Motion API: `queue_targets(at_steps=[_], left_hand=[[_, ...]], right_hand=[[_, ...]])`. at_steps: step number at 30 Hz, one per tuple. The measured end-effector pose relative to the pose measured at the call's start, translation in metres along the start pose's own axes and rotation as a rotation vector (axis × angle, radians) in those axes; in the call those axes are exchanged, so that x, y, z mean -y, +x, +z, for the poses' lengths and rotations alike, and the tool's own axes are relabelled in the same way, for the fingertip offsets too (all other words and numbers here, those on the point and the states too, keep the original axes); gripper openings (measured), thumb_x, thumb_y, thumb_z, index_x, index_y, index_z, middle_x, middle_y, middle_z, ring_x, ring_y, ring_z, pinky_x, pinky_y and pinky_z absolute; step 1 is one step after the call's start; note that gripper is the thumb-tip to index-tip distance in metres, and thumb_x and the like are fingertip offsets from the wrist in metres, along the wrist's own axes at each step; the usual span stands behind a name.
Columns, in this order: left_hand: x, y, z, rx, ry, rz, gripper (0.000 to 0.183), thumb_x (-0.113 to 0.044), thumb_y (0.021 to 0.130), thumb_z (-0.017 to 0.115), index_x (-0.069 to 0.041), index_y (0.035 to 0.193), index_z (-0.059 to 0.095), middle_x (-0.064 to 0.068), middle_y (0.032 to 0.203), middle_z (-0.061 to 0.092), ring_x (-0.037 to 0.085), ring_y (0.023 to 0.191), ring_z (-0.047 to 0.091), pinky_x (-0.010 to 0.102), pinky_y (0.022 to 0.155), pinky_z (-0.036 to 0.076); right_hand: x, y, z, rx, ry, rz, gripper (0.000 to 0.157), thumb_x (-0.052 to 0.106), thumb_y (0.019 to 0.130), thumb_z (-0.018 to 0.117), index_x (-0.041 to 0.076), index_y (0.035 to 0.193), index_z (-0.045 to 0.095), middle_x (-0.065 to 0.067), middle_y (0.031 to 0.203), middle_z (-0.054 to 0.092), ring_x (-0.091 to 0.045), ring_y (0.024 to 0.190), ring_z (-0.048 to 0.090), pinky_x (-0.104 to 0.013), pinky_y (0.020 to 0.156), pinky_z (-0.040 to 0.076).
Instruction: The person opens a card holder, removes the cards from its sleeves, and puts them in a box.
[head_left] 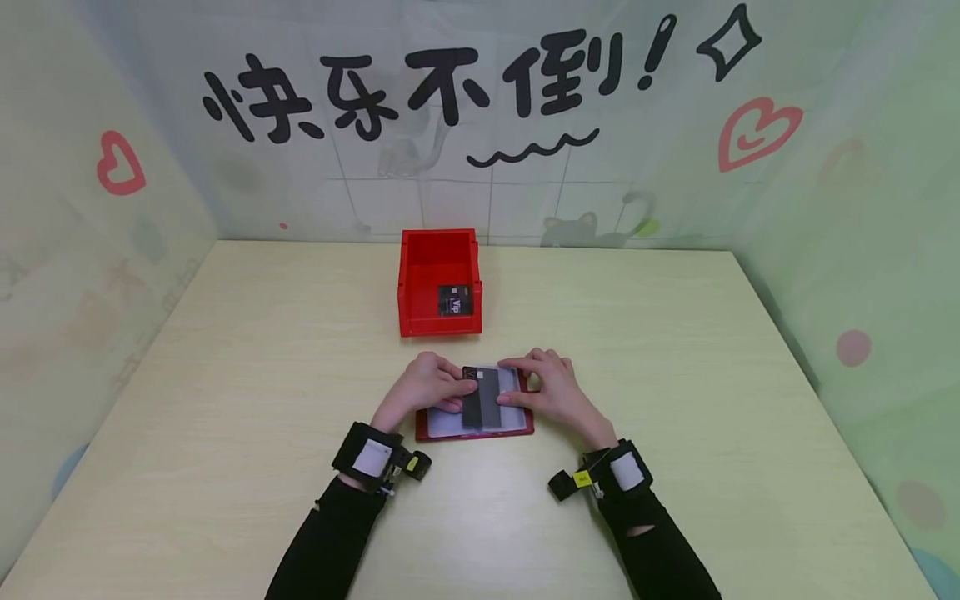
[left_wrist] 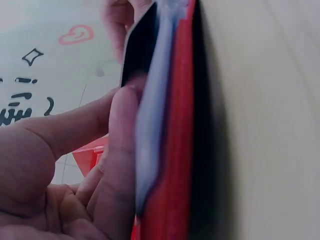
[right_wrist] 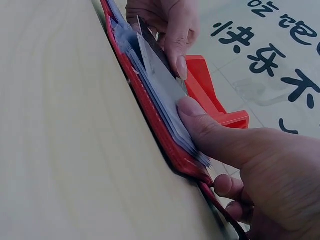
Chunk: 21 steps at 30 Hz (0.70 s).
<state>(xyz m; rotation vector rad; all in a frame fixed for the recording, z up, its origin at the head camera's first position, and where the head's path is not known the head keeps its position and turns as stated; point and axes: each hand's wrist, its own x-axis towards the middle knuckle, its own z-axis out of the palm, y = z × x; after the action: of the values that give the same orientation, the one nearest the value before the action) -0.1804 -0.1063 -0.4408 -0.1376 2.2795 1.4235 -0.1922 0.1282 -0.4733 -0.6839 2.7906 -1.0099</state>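
Observation:
A red card holder lies spread on the table, with clear plastic sleeves stacked inside it. My left hand pinches a black card by its left side between thumb and fingers. The card's right part looks greyer, as if under a clear sleeve; how deep it sits is hard to tell. From the other side my right hand holds the sleeves, its thumb pressing on them near the card. In the left wrist view, the dark card stands tilted away from the sleeves, against the left fingers.
Behind the hands a red plastic bin stands on the table, with a dark card marked VIP inside. A printed cloth backdrop rises at the back and along both sides. A thin red strap hangs from the holder.

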Motion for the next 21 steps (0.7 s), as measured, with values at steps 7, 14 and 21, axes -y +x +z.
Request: queue_targets(at_steps=[7, 14, 21], left_hand=[[0.002, 0.002, -0.005, 0.008, -0.05, -0.011, 0.037, -0.015, 0.097, 0.066, 0.006, 0.127, 0.06, 0.021, 0.112, 0.073, 0.011, 0.069, 0.065, 0.024, 0.063, 0.059], [0.006, -0.004, -0.009, -0.059, -0.005, 0.028, 0.037, -0.014, 0.098, 0.065, 0.004, 0.129, 0.059, 0.021, 0.112, 0.073, 0.018, 0.077, 0.066, 0.027, 0.068, 0.059], [0.003, -0.006, -0.028, -0.125, 0.029, 0.063, 0.038, -0.013, 0.1, 0.06, 0.004, 0.133, 0.058, 0.024, 0.123, 0.068, 0.027, 0.094, 0.063, 0.026, 0.073, 0.055]], right_hand=[[-0.001, 0.0, 0.0, 0.007, 0.01, 0.018, 0.055, 0.037, 0.08, 0.084, 0.022, 0.131, 0.068, -0.002, 0.098, 0.057, -0.021, 0.098, 0.045, -0.04, 0.09, 0.027], [-0.002, 0.0, 0.001, 0.003, 0.001, 0.022, 0.055, 0.038, 0.08, 0.084, 0.022, 0.13, 0.068, -0.002, 0.097, 0.057, -0.02, 0.098, 0.045, -0.039, 0.09, 0.027], [-0.001, 0.001, 0.001, 0.004, -0.007, 0.024, 0.056, 0.039, 0.079, 0.084, 0.023, 0.13, 0.069, -0.002, 0.098, 0.058, -0.02, 0.1, 0.047, -0.039, 0.09, 0.028]])
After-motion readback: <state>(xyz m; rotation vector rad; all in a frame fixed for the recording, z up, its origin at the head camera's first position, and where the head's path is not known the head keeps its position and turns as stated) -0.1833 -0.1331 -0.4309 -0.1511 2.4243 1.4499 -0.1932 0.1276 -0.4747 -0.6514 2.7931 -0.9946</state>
